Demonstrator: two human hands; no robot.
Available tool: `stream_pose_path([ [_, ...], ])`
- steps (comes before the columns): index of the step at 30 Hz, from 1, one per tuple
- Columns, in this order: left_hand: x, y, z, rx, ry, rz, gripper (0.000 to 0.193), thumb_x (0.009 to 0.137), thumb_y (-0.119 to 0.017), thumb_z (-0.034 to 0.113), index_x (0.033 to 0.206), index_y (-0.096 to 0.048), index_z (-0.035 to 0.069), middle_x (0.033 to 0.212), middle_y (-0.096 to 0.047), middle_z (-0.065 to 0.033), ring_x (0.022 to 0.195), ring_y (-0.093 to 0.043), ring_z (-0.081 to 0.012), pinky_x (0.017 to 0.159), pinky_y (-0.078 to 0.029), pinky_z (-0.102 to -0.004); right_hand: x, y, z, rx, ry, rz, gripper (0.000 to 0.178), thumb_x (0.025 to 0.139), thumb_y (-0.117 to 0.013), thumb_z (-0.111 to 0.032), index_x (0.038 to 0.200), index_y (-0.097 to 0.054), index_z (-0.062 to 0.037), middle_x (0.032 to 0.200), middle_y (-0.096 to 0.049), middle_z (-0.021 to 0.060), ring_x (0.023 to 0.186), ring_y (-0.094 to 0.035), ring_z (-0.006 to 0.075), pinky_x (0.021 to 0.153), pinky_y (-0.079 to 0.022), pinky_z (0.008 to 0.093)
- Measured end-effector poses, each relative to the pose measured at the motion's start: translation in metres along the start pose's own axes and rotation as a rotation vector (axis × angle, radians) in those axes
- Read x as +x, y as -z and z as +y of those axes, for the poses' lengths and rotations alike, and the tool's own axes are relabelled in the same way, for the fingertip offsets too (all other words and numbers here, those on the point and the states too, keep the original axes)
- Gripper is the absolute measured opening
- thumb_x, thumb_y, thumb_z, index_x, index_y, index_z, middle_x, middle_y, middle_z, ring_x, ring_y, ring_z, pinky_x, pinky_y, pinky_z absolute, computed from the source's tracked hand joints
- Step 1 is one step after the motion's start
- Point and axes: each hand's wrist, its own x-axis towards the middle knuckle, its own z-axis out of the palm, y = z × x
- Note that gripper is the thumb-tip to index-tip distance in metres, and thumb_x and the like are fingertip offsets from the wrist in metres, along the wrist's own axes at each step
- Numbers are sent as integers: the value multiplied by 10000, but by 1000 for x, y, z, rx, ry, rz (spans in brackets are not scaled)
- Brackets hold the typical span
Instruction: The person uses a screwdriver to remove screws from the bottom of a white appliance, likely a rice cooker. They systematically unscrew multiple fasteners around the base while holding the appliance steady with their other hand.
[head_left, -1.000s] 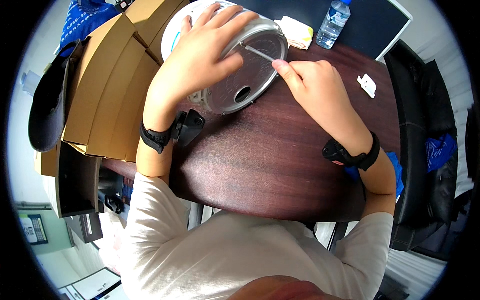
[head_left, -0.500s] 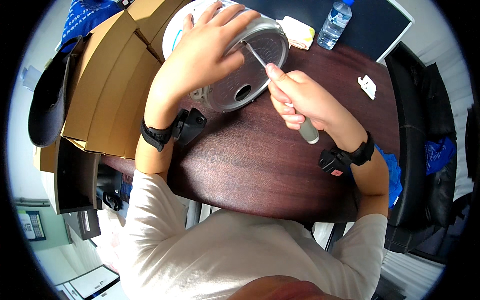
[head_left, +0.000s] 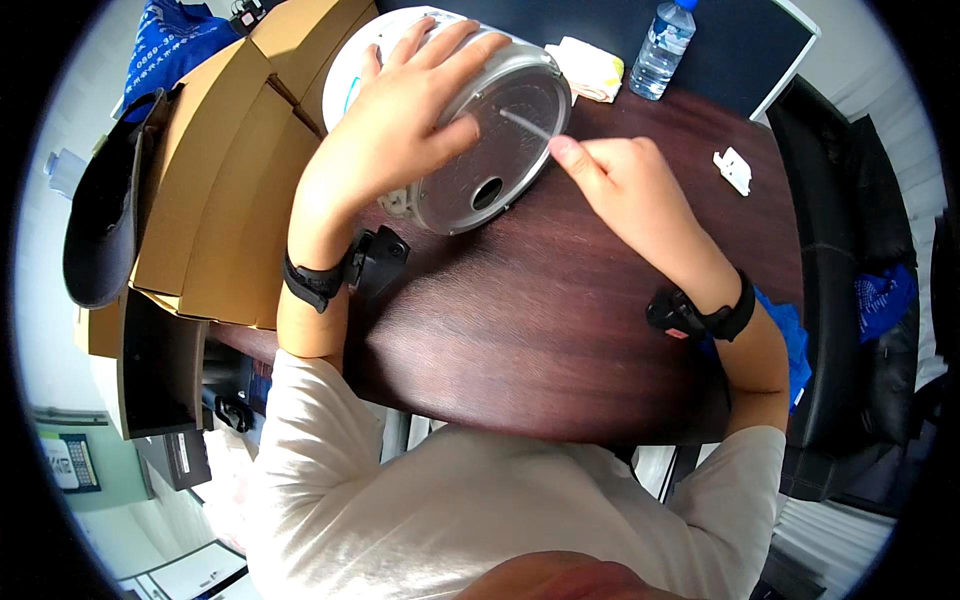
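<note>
A white round appliance (head_left: 340,85) lies tipped on its side at the far end of the table, its grey round base (head_left: 450,185) turned toward me. The base has a ring-shaped rim and a dark oval hole. My left hand (head_left: 405,125) rests over the upper left of the appliance, fingers spread along the white side and thumb stretched across the base. In my right hand (head_left: 625,185) is a screwdriver (head_left: 525,124), its metal shaft pointing up-left in front of the base. The handle is hidden inside my closed fingers. Whether the tip touches the base, I cannot tell.
Cardboard boxes (head_left: 220,190) and a dark cap (head_left: 102,225) stand at the left. Behind the appliance are a folded cloth (head_left: 588,68) and a water bottle (head_left: 663,50). A small white plastic piece (head_left: 733,171) lies at the right, beside a black sofa (head_left: 865,380).
My right hand has rotated, so the screwdriver's handle no longer shows. The tip has shifted down and right across the base. My left hand stays on the appliance.
</note>
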Motion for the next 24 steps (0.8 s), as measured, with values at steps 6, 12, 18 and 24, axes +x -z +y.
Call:
stream_pose_path([
  [6,2,3,1,-6,-25,-10,664,754,-573,143,1407,-455,169,1461,-428,-111,1404,-297,-397,1128,-160,-590,5,6,-7,-270,120,95,514,939,-579,-409,623,-650,-10,564,-578,200,504,-602,371,484,-479,429],
  [12,1,4,1,14,-29,-8,665,748,-571,140,1403,-460,167,1457,-434,-107,1405,-303,-385,1131,-163,-580,8,7,-9,-371,178,123,515,938,-575,-411,599,-649,-29,543,-583,183,480,-606,344,457,-485,403],
  [18,1,1,0,21,-28,4,673,748,-568,136,1411,-452,171,1459,-434,-104,1406,-304,-383,1133,-161,-576,6,7,-11,-390,167,104,519,938,-575,-414,595,-647,-31,521,-570,180,466,-601,340,444,-479,396],
  [24,1,1,1,26,-18,5,670,752,-565,129,1411,-455,177,1464,-431,-99,1408,-302,-381,1130,-160,-591,9,13,-13,-556,266,156,487,910,-605,-415,596,-653,-46,547,-591,158,480,-614,307,455,-488,370],
])
